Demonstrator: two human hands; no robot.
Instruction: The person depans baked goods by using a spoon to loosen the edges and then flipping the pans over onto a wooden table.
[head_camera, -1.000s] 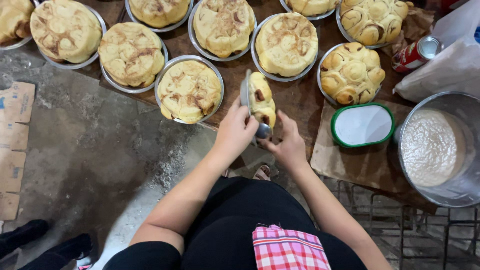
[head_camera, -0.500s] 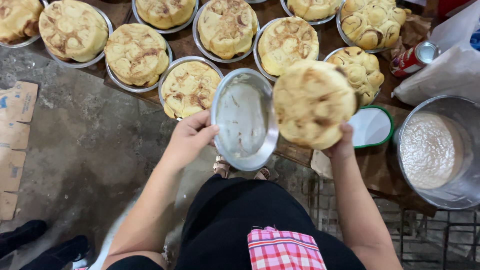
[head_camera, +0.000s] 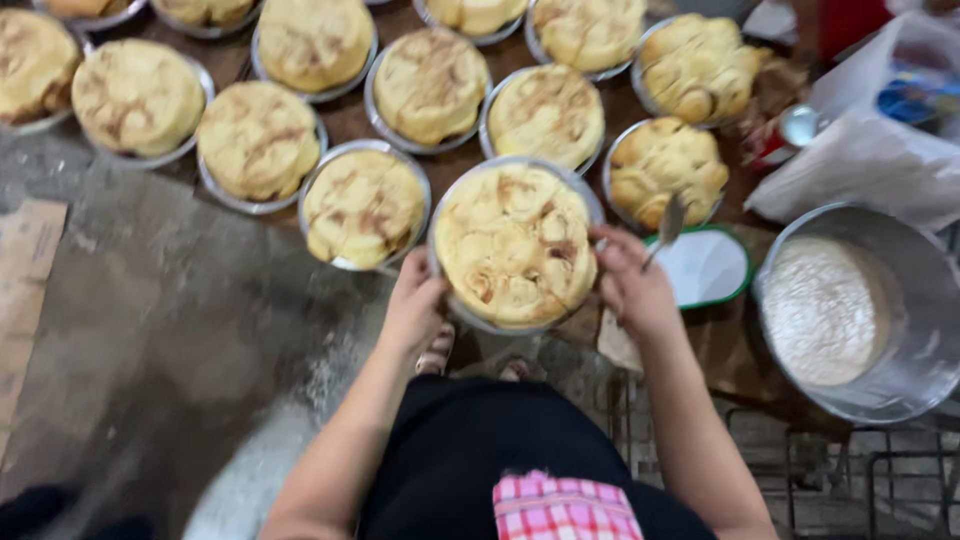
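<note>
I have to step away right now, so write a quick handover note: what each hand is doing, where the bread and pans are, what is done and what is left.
Left hand: grip on the left rim of the round metal pan, which carries a golden bread round.
Right hand: touches the pan's right edge and holds a small metal tool, probably a knife.
Place: the held pan is at the near edge of the table, beside many other pans of bread. A green-rimmed lid and a big metal bowl of white stuff lie to the right.
Done: bread sits in the pan.
Left: the pan is not yet set down in the row.
</note>
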